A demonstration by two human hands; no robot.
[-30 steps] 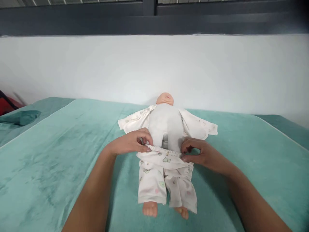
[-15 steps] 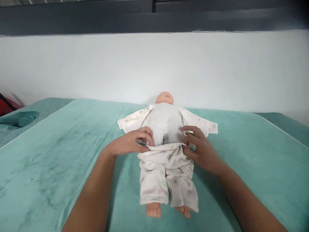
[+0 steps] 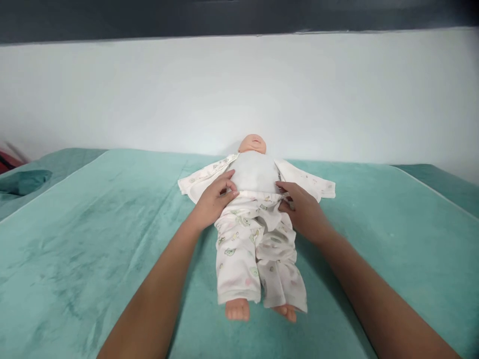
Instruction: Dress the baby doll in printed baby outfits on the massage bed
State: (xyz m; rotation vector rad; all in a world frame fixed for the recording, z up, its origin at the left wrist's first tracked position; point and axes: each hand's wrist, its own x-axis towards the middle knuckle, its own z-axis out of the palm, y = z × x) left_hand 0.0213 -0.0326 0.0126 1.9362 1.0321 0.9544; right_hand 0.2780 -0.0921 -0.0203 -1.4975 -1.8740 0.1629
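Note:
A baby doll [image 3: 255,169] lies on its back, head toward the wall and feet toward me. White patterned pants [image 3: 239,249] cover its legs, with the waistband across the belly and the toes showing below the cuffs. On one side, my left hand [image 3: 216,199] is closed on the waistband, thumb and fingers pinching its edge. Opposite it, my right hand [image 3: 301,207] grips the other end of the waistband with bent fingers. A white patterned jacket [image 3: 310,183] lies open around the doll's grey-white torso, its sleeves spread to both sides.
Teal velvety fabric [image 3: 112,239] covers the surface under the doll, with pale seams at both sides. A white wall [image 3: 239,85] rises behind the doll's head, below a dark frame [image 3: 239,17]. Something red [image 3: 9,162] sits at the far left edge.
Both hands have moved up the doll's body, bringing the waistband from the upper legs to the belly. The gap in the grey-white torso is now covered. The view has tilted slightly down.

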